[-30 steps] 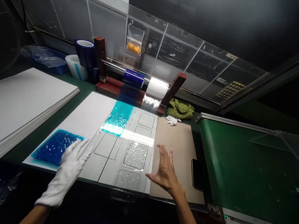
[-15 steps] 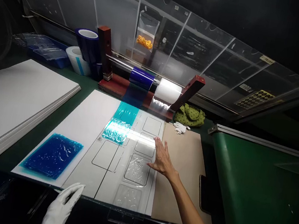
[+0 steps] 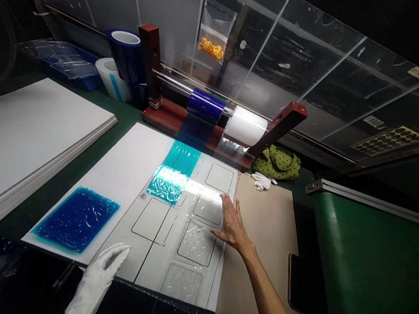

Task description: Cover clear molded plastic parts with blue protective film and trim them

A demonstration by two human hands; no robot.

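Note:
My left hand [image 3: 105, 266], in a white glove, hovers by the front edge of a white template sheet [image 3: 120, 248] printed with black rounded outlines. Its thumb and fingertips meet in a pinch, and nothing shows between them. My bare right hand [image 3: 234, 227] is open, fingers spread, at the right column of outlines; whether it touches the sheet I cannot tell. Small clear film pieces [image 3: 197, 242] lie on that column. A turquoise-looking strip of blue film [image 3: 183, 158] runs down from the blue film roll [image 3: 206, 105], its wrinkled end flat on the template.
A white film roll [image 3: 247, 126] shares the wooden stand [image 3: 284, 123]. Blue film pieces [image 3: 76, 219] lie left of the template. A paper stack [image 3: 29, 132] is far left, brown board [image 3: 259, 247], phone [image 3: 296, 283] and green belt [image 3: 368, 273] right. Spare rolls [image 3: 115, 79] stand behind.
The view has shifted slightly, so the bench and stand appear a little further right. My left hand has come slightly further over the template's front edge. My right hand keeps its spread pose.

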